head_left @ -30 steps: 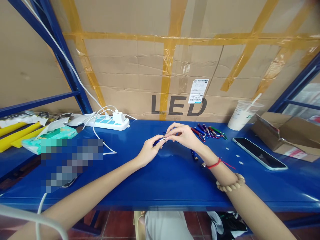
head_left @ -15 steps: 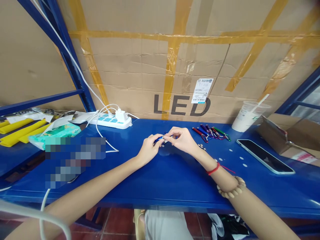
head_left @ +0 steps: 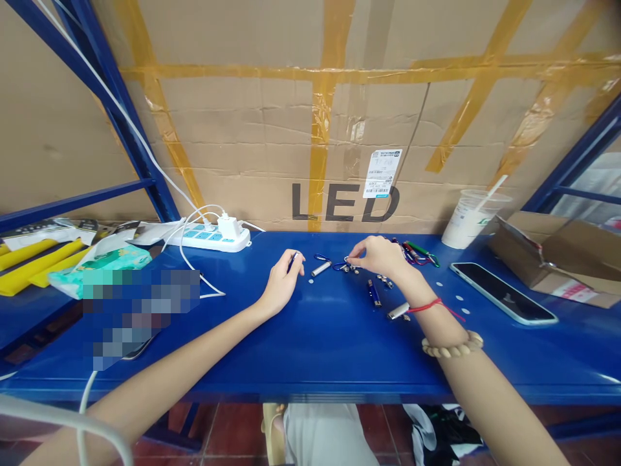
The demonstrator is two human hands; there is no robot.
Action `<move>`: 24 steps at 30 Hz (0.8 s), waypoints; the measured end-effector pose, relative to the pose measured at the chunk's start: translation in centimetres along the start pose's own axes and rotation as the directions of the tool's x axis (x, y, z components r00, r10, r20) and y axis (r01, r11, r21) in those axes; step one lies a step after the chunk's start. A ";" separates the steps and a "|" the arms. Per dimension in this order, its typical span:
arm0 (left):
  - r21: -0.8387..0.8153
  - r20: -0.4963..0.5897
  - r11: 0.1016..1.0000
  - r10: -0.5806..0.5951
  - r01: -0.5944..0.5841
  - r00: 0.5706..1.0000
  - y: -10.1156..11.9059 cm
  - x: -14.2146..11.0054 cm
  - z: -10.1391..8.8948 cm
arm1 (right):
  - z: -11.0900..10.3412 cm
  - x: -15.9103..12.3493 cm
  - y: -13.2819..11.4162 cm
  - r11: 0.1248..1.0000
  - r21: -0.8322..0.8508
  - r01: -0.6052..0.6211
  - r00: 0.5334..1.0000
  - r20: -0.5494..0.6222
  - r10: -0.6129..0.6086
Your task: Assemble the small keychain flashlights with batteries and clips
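Observation:
My left hand point(head_left: 283, 279) is closed around a small blue metal tube point(head_left: 292, 261), most of it hidden by the fingers. My right hand point(head_left: 380, 255) has its thumb and forefinger pinched together low over the table, by a blue carabiner clip point(head_left: 339, 266) and some small silver button cells point(head_left: 356, 270). What it pinches is too small to make out. Between the hands lies a silver cylinder point(head_left: 321, 268). Nearer to me, under the right wrist, are another blue tube point(head_left: 374, 293) and a second silver cylinder point(head_left: 398, 311).
Several coloured tubes with carabiners point(head_left: 418, 253) lie behind my right hand. Small pale discs point(head_left: 459, 298), a phone point(head_left: 502, 292), a drink cup point(head_left: 468, 223) and an open carton point(head_left: 548, 259) are on the right. A power strip point(head_left: 213, 237) and a tissue pack point(head_left: 104, 262) stand left.
My hands were together over the blue tube and have parted. The right moved right to the small silver parts; the left keeps the tube. The view has shifted slightly.

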State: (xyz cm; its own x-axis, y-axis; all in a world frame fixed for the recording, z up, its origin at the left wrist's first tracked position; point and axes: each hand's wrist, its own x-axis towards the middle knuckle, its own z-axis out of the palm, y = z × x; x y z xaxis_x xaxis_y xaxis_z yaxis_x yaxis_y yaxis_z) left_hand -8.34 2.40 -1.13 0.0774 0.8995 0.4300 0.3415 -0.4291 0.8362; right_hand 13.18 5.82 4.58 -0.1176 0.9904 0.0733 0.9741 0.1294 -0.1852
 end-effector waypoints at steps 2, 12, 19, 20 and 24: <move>-0.035 -0.008 0.999 -0.038 0.037 0.999 -0.4 0.2 0.0 | -0.2 -0.2 0.0 0.995 -0.089 -0.052 0.989 0.133 0.063; -0.084 0.027 0.994 -0.064 0.067 0.998 -0.4 0.1 0.2 | -1.1 -0.5 0.1 0.981 -0.091 -0.173 0.983 0.052 0.179; -0.092 0.054 0.993 -0.067 0.072 0.996 -0.4 0.0 0.3 | -1.6 -0.6 0.5 0.941 -0.139 -0.308 0.933 0.151 0.327; -0.093 0.058 0.993 -0.069 0.074 0.996 -0.3 0.0 0.3 | -1.7 -0.6 0.5 0.933 -0.143 -0.331 0.924 0.152 0.351; -0.094 0.064 0.992 -0.077 0.082 0.995 -0.2 0.0 0.4 | -1.6 -0.5 0.6 0.933 -0.149 -0.328 0.904 0.239 0.356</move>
State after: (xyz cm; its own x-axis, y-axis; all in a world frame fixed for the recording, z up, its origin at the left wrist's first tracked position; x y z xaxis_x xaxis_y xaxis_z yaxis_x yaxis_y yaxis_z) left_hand -8.09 2.55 -1.45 0.1104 0.9331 0.3421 0.2574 -0.3593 0.8970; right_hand 14.13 5.34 5.99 0.1942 0.9527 -0.2336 0.9760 -0.2115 -0.0510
